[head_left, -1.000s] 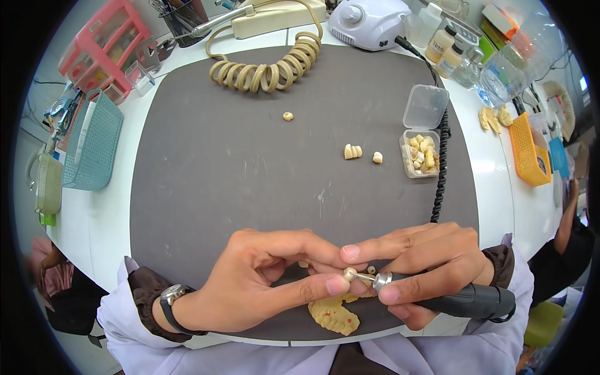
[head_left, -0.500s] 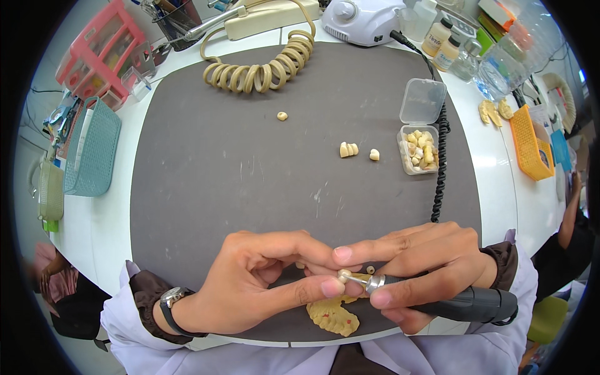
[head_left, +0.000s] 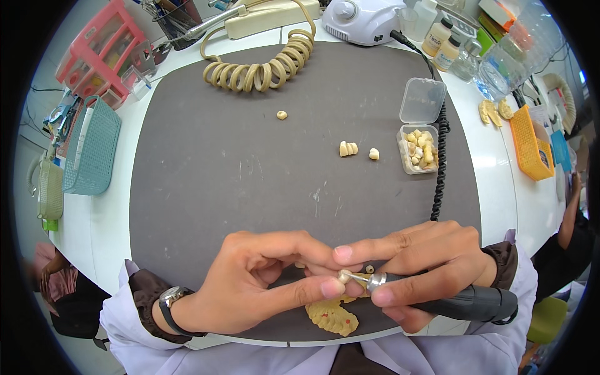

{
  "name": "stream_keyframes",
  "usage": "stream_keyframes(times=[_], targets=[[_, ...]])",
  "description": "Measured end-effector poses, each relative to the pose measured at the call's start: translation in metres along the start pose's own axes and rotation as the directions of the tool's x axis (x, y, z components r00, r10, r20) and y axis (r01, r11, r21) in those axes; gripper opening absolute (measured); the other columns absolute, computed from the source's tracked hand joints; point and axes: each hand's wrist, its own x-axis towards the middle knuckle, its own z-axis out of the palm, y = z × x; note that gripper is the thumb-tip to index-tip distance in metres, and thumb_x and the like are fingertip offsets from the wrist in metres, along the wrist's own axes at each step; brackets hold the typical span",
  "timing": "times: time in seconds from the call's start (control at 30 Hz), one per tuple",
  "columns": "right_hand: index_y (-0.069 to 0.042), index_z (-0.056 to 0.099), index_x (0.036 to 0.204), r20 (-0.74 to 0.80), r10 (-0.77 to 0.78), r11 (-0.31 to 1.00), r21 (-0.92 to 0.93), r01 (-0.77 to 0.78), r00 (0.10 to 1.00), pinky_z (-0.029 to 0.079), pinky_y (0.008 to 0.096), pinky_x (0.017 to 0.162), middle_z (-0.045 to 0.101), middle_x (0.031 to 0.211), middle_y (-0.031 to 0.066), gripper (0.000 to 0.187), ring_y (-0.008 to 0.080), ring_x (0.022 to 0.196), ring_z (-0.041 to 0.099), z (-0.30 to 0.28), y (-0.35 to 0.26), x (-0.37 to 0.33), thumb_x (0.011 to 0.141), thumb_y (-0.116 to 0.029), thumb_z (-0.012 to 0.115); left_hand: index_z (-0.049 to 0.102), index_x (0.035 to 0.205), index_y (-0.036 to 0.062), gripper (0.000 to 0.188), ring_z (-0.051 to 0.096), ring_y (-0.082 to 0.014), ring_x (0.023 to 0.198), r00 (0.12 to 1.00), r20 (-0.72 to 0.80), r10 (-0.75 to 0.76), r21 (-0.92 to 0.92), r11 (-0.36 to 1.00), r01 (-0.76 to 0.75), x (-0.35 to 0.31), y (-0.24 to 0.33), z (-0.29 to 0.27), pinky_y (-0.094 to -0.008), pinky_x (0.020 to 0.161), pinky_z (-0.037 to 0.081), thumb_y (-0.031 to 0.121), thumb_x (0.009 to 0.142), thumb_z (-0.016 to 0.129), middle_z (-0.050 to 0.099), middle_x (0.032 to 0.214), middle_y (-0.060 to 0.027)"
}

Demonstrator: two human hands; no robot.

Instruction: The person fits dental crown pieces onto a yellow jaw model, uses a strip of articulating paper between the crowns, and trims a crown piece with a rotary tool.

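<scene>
Between thumb and fingers, my left hand [head_left: 269, 275] pinches a small cream dental crown [head_left: 344, 275]. My right hand [head_left: 425, 265] is wrapped round a black rotary handpiece [head_left: 465, 303] with a silver collar. The handpiece's thin bur points left and meets the crown, or comes very close to it. My right fingertips lie against my left fingers above the crown. Below, a yellowish dental model [head_left: 333, 317] with red marks rests on the mat, partly hidden by my hands. A small tooth piece [head_left: 370, 269] lies just behind the bur.
On the grey mat [head_left: 250, 187] are a loose crown [head_left: 282, 115], a joined crown piece [head_left: 348, 149] and another crown [head_left: 374, 154]. A clear box [head_left: 419, 150] of teeth stands right, beside a black coiled cord [head_left: 441, 169]. Behind are a beige coiled hose [head_left: 262, 72] and a white control unit [head_left: 362, 22].
My hands stay nearly in place, the left still pinching the crown. The handpiece's bur has shifted very slightly upward against the crown.
</scene>
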Motion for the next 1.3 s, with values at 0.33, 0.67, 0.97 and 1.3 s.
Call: stream_keyframes(times=[0.33, 0.67, 0.97, 1.3], targets=[[-0.002, 0.064, 0.103, -0.010, -0.019, 1.000, -0.003, 0.019, 1.000, 0.061, 0.0408, 0.069, 0.069, 0.072, 0.0159, 0.024, 0.0438, 0.102, 0.065, 0.0009, 0.0007, -0.0006, 0.082, -0.004, 0.075, 0.065, 0.099, -0.0043, 0.014, 0.064, -0.0183, 0.093, 1.000, -0.002, -0.017, -0.033, 0.999, 0.017, -0.0007, 0.0011, 0.0015, -0.0325, 0.083, 0.052, -0.004, 0.085, 0.070, 0.066, 0.094, -0.0145], [-0.003, 0.063, 0.104, -0.044, -0.007, 1.000, -0.024, 0.006, 0.999, 0.061, 0.0387, 0.068, 0.069, 0.073, 0.0141, 0.025, 0.0426, 0.103, 0.066, 0.0029, 0.0004, -0.0015, 0.082, -0.004, 0.075, 0.065, 0.099, -0.0046, 0.015, 0.064, -0.0180, 0.093, 1.000, 0.009, -0.015, -0.024, 1.000, 0.015, 0.0004, 0.0002, 0.0002, -0.0319, 0.083, 0.052, -0.003, 0.085, 0.070, 0.067, 0.095, -0.0150], [-0.002, 0.063, 0.102, -0.003, 0.001, 1.000, -0.005, -0.001, 1.000, 0.061, 0.0395, 0.069, 0.069, 0.073, 0.0167, 0.023, 0.0435, 0.101, 0.066, -0.0007, 0.0012, -0.0010, 0.081, -0.002, 0.074, 0.066, 0.100, -0.0047, 0.016, 0.064, -0.0186, 0.096, 0.999, 0.033, 0.007, 0.018, 1.000, -0.008, -0.0006, -0.0023, -0.0027, -0.0325, 0.086, 0.052, -0.004, 0.085, 0.069, 0.067, 0.099, -0.0163], [-0.001, 0.064, 0.101, -0.008, -0.019, 1.000, 0.001, 0.019, 1.000, 0.061, 0.0363, 0.062, 0.069, 0.073, 0.0183, 0.024, 0.0437, 0.101, 0.066, 0.0004, 0.0015, 0.0002, 0.080, -0.002, 0.075, 0.066, 0.099, -0.0044, 0.014, 0.063, -0.0174, 0.091, 1.000, 0.021, 0.024, 0.034, 0.999, -0.025, 0.0002, -0.0030, -0.0022, -0.0318, 0.082, 0.052, -0.004, 0.085, 0.070, 0.066, 0.095, -0.0140]])
